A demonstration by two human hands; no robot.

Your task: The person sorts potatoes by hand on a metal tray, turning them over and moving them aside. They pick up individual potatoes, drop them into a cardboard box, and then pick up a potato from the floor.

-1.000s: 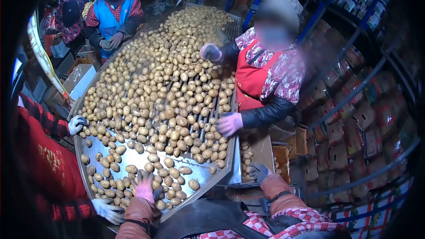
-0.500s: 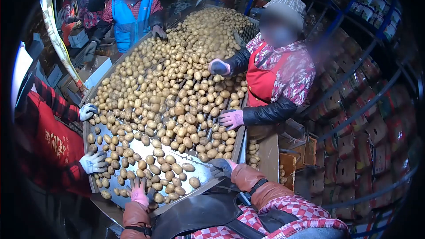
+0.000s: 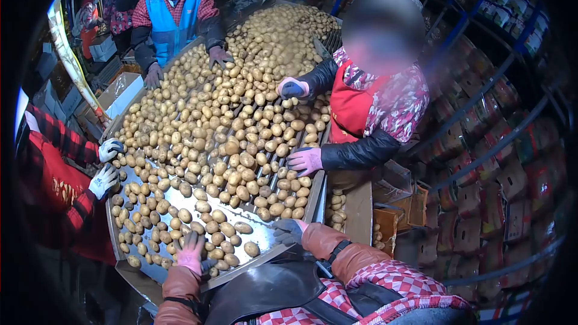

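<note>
My left hand (image 3: 191, 254), in a pink glove with dark fingers, lies spread over several potatoes (image 3: 220, 229) at the near end of a metal sorting table. Its fingertips touch the potatoes, and none is gripped. My right hand (image 3: 290, 232), gloved in grey and pink, rests on the table's near right rim (image 3: 265, 254). Its fingers are stretched out over the edge, with no potato in them. A lone potato (image 3: 251, 249) lies on the bare metal (image 3: 262, 232) between my hands.
Potatoes (image 3: 241, 102) heap up toward the far end over roller bars. Co-workers' gloved hands are at the left rim (image 3: 108, 165), far left side (image 3: 186, 66) and right side (image 3: 304, 161). Wooden crates (image 3: 385, 219) stand at right; stacked cartons (image 3: 475, 204) line the wall.
The blue-vested co-worker's lower hand has come onto the potatoes. At left, a co-worker's white-gloved hand has drawn back toward the rim. My hands keep nearly the same places; the view has shifted slightly.
</note>
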